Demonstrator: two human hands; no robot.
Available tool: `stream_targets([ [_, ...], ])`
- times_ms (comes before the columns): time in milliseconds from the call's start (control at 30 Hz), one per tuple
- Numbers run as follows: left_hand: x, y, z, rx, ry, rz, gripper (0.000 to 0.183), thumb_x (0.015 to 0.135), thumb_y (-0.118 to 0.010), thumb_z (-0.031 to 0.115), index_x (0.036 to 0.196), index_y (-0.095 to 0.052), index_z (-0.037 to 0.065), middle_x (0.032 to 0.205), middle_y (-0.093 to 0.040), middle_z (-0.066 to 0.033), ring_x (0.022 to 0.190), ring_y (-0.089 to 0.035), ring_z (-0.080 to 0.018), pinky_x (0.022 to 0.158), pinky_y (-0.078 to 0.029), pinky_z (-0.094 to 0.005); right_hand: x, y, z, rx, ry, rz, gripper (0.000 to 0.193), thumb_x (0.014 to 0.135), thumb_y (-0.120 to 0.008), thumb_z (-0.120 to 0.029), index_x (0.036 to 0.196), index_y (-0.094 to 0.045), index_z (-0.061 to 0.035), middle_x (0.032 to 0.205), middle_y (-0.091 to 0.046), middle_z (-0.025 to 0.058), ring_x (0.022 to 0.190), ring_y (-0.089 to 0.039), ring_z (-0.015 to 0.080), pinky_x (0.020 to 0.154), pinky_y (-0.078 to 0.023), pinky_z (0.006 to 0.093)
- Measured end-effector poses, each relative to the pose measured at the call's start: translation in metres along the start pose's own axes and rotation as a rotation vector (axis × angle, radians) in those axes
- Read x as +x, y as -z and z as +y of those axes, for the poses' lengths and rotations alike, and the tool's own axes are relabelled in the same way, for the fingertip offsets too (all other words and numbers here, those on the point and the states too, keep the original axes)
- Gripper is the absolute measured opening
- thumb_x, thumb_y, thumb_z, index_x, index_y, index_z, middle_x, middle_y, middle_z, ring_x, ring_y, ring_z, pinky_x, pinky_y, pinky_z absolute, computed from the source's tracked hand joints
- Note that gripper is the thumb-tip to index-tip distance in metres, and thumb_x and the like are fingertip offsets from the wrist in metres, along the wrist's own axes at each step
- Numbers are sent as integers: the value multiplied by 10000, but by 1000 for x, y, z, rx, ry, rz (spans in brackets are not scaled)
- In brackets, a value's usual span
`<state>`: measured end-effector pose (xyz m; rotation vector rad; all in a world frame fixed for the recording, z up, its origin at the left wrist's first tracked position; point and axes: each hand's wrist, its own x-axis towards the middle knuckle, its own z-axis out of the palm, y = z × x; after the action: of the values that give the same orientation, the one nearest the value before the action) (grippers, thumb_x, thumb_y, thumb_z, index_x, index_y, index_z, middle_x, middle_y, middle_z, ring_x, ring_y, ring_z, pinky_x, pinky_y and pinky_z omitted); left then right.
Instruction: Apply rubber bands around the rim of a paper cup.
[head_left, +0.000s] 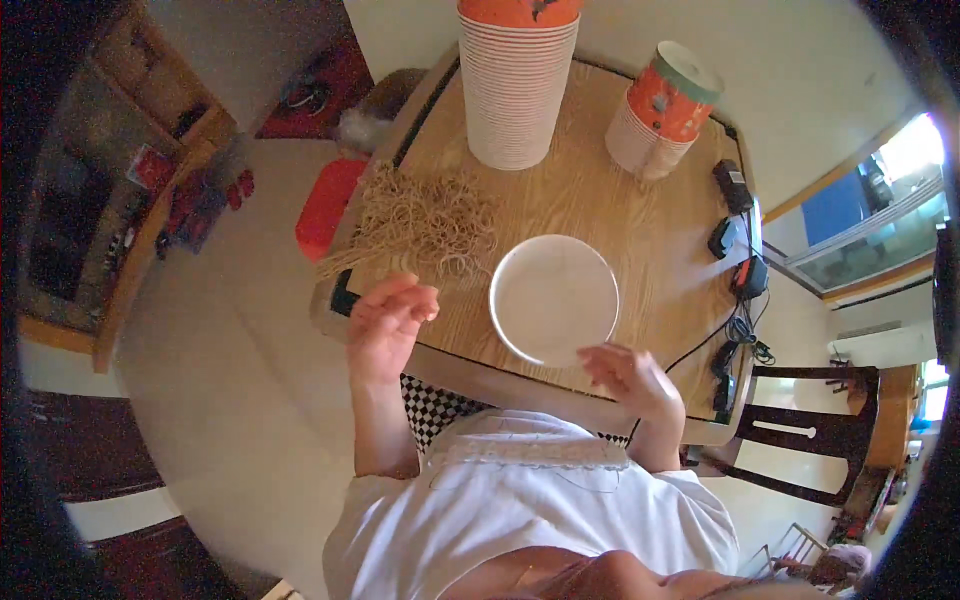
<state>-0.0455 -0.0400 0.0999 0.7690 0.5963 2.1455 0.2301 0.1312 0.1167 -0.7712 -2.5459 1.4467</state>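
1. Right hand, a little blurred, reaches in from the lower right with the wrist bent and fingers pointing left, at the tub's near right rim; I cannot tell whether it grips or only touches
2. Left hand is raised by the table's near left edge, forearm upright, fingers loosely curled to the right; whether a thin band sits between them I cannot tell
3. White tub, round-rimmed, sits on the table near its front edge, between the hands and slightly beyond them
4. Tan bands lie heaped left of it, black adapters along the right edge
5. Short stack, orange and green, and tall stack, orange-topped, stand farthest; dark printing on both orange parts is too small to read
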Motion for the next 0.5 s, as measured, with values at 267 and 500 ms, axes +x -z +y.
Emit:
stream_targets([
  [267,1,-30,-37,1125,127,96,398,769,-670,105,1136,-534,36,1032,-568,-60,694,-547,-83,629,-452,-219,6,18,-4,91,57,207,126,757,-604,-22,879,-635,-8,836,-645,85,795,-607,121,685,-483,256],
  [500,0,-38,-56,1512,117,83,503,735,-696,148,1181,-487,45,960,-571,-112,694,-561,-187,641,-467,-312,35,33,4,-68,161,344,106,762,-637,-76,858,-621,-33,696,-592,79,655,-579,175,613,-461,290],
])
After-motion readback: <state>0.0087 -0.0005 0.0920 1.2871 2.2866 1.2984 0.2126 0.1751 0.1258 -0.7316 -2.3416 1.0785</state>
